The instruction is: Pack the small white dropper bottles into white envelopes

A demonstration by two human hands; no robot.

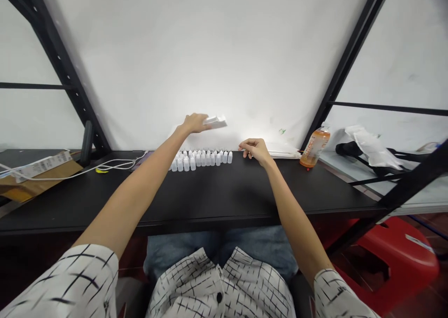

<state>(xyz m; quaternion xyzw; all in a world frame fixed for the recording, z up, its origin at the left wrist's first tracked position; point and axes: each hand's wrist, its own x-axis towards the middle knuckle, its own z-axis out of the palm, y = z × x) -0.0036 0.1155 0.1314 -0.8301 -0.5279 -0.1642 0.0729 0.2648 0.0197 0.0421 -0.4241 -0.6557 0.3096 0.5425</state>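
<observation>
A red plastic stool [388, 266] stands on the floor at lower right, below the black bench [210, 197]. The right hand [256, 151] rests at the bench's far side, its fingers [245, 147] loosely curled and holding nothing, just beside the end of the rows of small white plastic bottles [201, 160]. The left hand [196, 123] is raised above and beyond the rows, its fingers pressed together on a white folded item [215, 121] (its exact nature cannot be determined from this view). Risk: the bottles stand upright and close together, so a knuckle's knock or the item's fall could topple several at once. Farther right, a drink bottle with orange liquid [315, 146] stands beside white papers [283, 154]; a careless sweep of the right arm could tip it.
</observation>
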